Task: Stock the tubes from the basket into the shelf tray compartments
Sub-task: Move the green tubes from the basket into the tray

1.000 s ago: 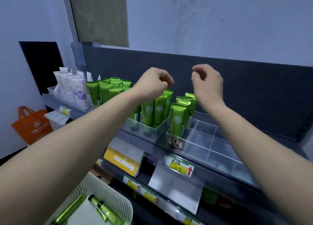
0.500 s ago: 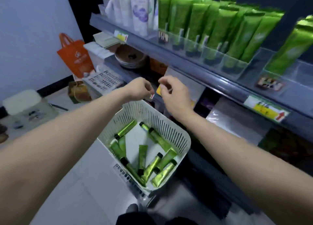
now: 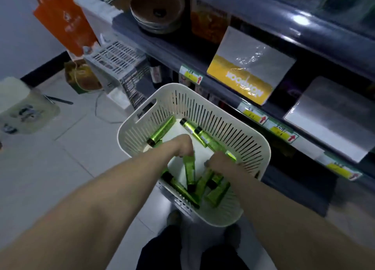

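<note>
Green tubes (image 3: 189,174) in both hands (image 3: 182,145)

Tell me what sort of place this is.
Likely a small shop: the shelves carry yellow price tags, a wrapped notebook sits on display, and a basket of green tubes stands beside them.

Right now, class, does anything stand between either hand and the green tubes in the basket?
Nothing visible does: the left hand and right hand are inside the basket, both gripping green tubes.
</note>
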A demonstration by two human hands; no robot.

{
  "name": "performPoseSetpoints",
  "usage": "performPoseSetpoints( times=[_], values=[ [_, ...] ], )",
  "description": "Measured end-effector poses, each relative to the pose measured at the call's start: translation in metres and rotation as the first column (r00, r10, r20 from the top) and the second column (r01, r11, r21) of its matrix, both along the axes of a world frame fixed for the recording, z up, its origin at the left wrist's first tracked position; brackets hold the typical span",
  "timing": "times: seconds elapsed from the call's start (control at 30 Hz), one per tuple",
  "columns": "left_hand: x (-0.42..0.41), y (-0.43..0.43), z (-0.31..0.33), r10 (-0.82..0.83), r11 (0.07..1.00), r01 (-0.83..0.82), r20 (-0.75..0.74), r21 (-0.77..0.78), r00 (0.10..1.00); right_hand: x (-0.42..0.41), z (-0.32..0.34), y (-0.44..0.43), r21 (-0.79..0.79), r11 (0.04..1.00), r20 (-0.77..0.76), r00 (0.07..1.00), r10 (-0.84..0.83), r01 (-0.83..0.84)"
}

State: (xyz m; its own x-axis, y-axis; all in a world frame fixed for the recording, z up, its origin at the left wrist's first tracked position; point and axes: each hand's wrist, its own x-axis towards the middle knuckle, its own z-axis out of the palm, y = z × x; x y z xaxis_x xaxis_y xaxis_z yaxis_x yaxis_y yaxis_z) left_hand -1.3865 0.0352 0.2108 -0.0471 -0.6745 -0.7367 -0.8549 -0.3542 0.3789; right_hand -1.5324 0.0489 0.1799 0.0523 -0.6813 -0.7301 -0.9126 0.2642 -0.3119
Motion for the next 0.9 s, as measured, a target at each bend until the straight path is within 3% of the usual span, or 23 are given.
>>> performPoseSetpoints(
  times=[0.13,0.23,0.33,0.47,0.67,0.77,0.9],
  values=[
    [-0.006,0.005,-0.037,-0.026,0.997,0.022,0.058,0.068,0.998,0.006,-0.031,0.010,0.121,0.990,-0.060,0.996,-0.059,0.066],
    [-0.010,0.009,-0.053,-0.015,0.994,0.008,0.069,0.108,0.997,0.012,-0.048,0.011,0.071,0.980,-0.066,0.981,-0.182,0.186],
    [-0.011,0.009,-0.068,0.097,0.979,-0.104,0.050,0.177,0.994,0.018,-0.057,0.009,0.054,0.947,-0.079,0.947,-0.311,0.315],
    [-0.013,0.002,-0.080,0.213,0.955,-0.208,0.000,0.211,0.977,0.025,-0.070,0.013,0.055,0.967,-0.074,0.967,-0.244,0.248],
    [-0.020,-0.002,-0.087,0.206,0.954,-0.198,-0.014,0.225,0.978,0.020,-0.071,0.009,0.095,0.983,-0.054,0.987,-0.152,0.157],
    [-0.019,-0.006,-0.073,0.220,0.957,-0.207,-0.040,0.205,0.975,0.017,-0.061,0.006,0.072,0.982,0.013,0.985,-0.173,0.172],
    [-0.014,-0.024,-0.035,0.165,0.986,-0.163,-0.039,0.041,0.986,0.015,-0.019,-0.006,-0.072,0.958,0.195,0.946,-0.260,0.279]
  ],
)
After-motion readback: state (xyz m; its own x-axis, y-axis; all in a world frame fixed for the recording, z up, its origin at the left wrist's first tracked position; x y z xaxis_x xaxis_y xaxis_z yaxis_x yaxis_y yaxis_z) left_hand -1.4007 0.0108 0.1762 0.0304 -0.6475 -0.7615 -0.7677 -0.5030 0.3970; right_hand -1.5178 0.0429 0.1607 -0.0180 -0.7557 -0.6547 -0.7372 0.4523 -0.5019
